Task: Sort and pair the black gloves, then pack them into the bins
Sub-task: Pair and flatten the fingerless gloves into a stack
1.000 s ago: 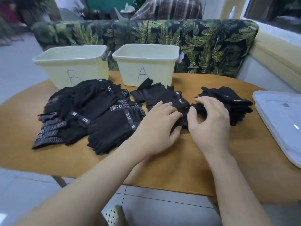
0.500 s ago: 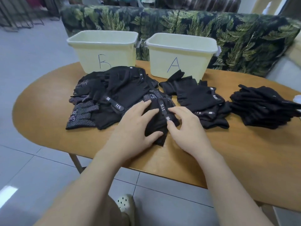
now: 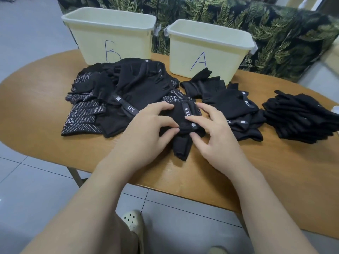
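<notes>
A black glove with a "5.11" strap lies at the near middle of the wooden table. My left hand grips its left side with curled fingers. My right hand pinches its right side and strap. A big heap of black gloves, some with white dots, lies to the left. A smaller group sits by bin A, and a neat stack lies at the right. Bin B and bin A, both pale yellow, stand at the back.
A leaf-patterned sofa runs behind the table. Tiled floor and my foot in a pale clog show below the near table edge. A white object peeks in at the far right.
Both hands left the middle gloves and moved left onto a glove at the big heap's near edge, taking hold of it. The camera swung left and tilted down.
</notes>
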`<state>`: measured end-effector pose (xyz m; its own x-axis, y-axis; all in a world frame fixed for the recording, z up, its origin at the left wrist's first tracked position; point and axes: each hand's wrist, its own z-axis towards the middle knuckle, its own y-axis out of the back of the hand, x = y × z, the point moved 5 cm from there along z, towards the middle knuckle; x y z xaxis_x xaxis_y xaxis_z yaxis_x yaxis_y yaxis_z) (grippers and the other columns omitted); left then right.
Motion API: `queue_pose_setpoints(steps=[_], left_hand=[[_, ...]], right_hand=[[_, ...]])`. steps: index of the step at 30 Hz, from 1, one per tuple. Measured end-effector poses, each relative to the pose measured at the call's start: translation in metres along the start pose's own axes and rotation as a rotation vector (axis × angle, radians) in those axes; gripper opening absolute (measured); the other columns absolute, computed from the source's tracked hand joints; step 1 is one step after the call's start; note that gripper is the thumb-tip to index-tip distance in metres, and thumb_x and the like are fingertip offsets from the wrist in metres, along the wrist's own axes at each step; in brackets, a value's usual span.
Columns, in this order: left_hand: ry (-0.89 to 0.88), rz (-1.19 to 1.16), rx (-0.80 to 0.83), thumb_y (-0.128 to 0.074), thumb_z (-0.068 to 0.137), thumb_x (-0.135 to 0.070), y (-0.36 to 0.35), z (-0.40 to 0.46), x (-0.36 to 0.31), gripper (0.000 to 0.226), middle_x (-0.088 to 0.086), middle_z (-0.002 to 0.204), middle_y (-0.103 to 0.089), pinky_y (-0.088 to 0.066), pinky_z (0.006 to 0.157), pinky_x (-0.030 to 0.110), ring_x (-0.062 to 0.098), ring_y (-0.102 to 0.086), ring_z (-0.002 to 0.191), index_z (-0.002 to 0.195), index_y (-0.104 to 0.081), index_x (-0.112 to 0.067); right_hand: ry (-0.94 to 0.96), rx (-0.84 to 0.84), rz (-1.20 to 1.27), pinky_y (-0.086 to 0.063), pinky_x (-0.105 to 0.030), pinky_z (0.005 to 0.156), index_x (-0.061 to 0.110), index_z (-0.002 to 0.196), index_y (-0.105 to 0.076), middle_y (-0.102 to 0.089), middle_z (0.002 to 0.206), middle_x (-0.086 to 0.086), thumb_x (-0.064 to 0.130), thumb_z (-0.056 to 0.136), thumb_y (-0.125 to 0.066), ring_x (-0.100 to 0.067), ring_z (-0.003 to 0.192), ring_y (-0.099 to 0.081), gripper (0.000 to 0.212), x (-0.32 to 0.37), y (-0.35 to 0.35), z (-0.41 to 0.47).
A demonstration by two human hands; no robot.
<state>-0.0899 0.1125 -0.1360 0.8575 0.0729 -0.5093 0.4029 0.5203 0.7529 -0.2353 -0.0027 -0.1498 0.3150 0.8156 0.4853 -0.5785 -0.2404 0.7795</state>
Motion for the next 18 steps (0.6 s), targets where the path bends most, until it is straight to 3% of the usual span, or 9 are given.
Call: queue_pose_setpoints(steps=[4, 8, 14, 18], left_hand=[[-0.055, -0.055, -0.109, -0.069, 0.095, -0.03, 0.005, -0.001, -0.007, 0.015, -0.004, 0.133, -0.063, -0.04, 0.11, 0.027, 0.012, -0.053, 0.13, 0.101, -0.08, -0.022], [-0.091, -0.116, -0.194, -0.065, 0.095, -0.037, 0.012, -0.001, -0.018, 0.023, -0.009, 0.127, -0.065, -0.043, 0.105, 0.024, 0.008, -0.056, 0.124, 0.108, -0.077, -0.021], [-0.153, -0.183, -0.02, -0.079, 0.071, -0.062, 0.008, -0.005, -0.029, 0.083, -0.017, 0.136, -0.055, -0.036, 0.112, 0.021, 0.0, -0.048, 0.132, 0.14, -0.058, -0.021], [-0.181, -0.216, 0.017, -0.088, 0.071, -0.042, -0.002, -0.002, -0.039, 0.083, -0.012, 0.137, -0.058, -0.042, 0.111, 0.034, 0.006, -0.051, 0.132, 0.143, -0.054, -0.019]], right_hand=[[0.052, -0.109, 0.048, -0.038, -0.036, 0.115, 0.017, 0.124, -0.072, -0.054, 0.143, 0.001, 0.01, 0.095, -0.068, -0.015, 0.136, -0.046, 0.03, 0.002, 0.008, 0.0], [0.113, -0.247, 0.133, -0.044, -0.031, 0.108, 0.008, 0.114, -0.073, -0.064, 0.127, -0.002, 0.004, 0.096, -0.065, -0.014, 0.125, -0.056, 0.02, 0.007, 0.028, -0.004], [-0.058, -0.338, 0.494, -0.053, -0.03, 0.074, 0.012, 0.107, -0.069, -0.071, 0.094, 0.006, 0.003, 0.104, -0.054, -0.013, 0.087, -0.067, 0.018, -0.002, 0.061, -0.017], [-0.138, -0.318, 0.605, -0.052, -0.026, 0.073, 0.013, 0.107, -0.07, -0.073, 0.091, 0.006, -0.001, 0.103, -0.055, -0.011, 0.084, -0.067, 0.021, -0.006, 0.068, -0.025]])
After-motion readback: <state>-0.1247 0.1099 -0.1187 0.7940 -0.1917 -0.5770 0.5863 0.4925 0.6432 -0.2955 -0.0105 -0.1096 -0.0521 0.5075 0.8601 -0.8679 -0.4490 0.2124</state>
